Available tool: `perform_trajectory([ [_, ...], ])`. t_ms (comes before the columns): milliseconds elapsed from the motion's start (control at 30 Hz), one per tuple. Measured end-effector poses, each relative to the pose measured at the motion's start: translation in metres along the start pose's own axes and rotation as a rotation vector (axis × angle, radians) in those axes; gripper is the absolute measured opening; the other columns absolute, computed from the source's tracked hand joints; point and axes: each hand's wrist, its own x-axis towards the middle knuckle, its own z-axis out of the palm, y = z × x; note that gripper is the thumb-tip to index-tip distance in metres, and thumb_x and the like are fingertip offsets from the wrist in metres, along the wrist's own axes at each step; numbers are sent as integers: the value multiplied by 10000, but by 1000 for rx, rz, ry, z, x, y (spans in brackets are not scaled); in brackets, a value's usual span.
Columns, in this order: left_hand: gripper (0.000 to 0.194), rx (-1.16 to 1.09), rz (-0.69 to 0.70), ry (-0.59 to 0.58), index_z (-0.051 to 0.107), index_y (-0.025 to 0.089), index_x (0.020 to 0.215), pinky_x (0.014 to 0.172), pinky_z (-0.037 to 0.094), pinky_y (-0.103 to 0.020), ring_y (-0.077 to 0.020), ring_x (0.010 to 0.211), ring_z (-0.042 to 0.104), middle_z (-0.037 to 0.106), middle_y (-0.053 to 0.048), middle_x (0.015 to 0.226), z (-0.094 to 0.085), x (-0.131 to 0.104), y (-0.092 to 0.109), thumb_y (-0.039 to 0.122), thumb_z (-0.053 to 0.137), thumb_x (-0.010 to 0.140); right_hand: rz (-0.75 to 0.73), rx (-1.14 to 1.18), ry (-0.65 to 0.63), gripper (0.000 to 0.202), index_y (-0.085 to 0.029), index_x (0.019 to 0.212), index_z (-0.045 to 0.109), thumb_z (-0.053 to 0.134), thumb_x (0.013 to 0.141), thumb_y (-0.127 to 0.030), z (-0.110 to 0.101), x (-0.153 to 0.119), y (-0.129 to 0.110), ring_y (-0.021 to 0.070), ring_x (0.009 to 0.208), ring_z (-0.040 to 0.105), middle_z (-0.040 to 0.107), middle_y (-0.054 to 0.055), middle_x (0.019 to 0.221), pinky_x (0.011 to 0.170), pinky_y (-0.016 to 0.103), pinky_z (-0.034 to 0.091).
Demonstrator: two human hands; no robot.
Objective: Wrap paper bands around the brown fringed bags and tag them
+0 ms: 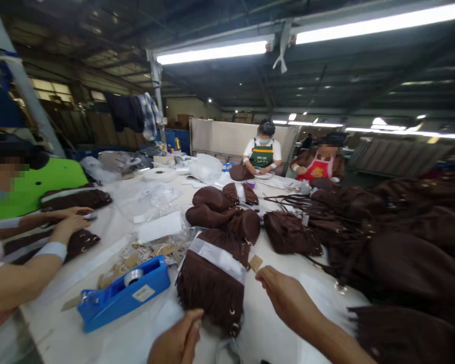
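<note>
A dark brown fringed handbag (210,290) with a band of white wrapping across it lies on the table before me. My right hand (284,293) is closed at its right side, fingertips pinched at a small tan hang tag (255,263) beside the bag's metal fitting. Near the bag's lower left corner is my left hand (178,338), with thumb and fingers pressed together. What it pinches, if anything, is too small to make out. Left of the bag stands a blue tape dispenser (127,293) with a roll of clear tape.
Loose tan tags (125,263) and plastic bags lie behind the dispenser. More brown bags (216,207) sit beyond, with a large pile (405,247) at the right. A co-worker's hands (74,222) handle a bag at the left; two people (263,151) work across the table.
</note>
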Motion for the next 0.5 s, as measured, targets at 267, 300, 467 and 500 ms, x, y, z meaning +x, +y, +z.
perform_trajectory([
  [267,234,581,-95,-32,641,131,1038,945,480,-467,-263,1071,616,669,-124,1079,-135,172,-49,295,498,951,-324,106,-111,263,-234,994,606,434,885,-67,25,48,-68,144,806,611,653,9,935,689,247,378],
  [300,248,577,-111,-55,629,140,1073,932,494,-470,-243,1062,616,656,-99,1111,-134,184,-59,330,550,934,-316,106,-126,262,-231,989,607,441,876,-64,27,46,-67,144,803,608,651,10,930,686,246,379],
  [467,346,478,-152,-114,585,174,1180,867,540,-430,-210,1020,623,617,-77,1189,-122,206,-98,389,602,910,-225,83,-190,255,-214,972,609,437,863,-61,33,24,-42,148,789,618,655,22,924,686,240,397],
  [500,334,450,-151,-116,592,173,1163,863,540,-424,-206,1011,625,624,-73,1171,-124,205,-104,390,603,909,-208,84,-190,263,-215,972,608,421,872,-59,33,19,-36,148,792,624,657,21,916,692,239,402],
])
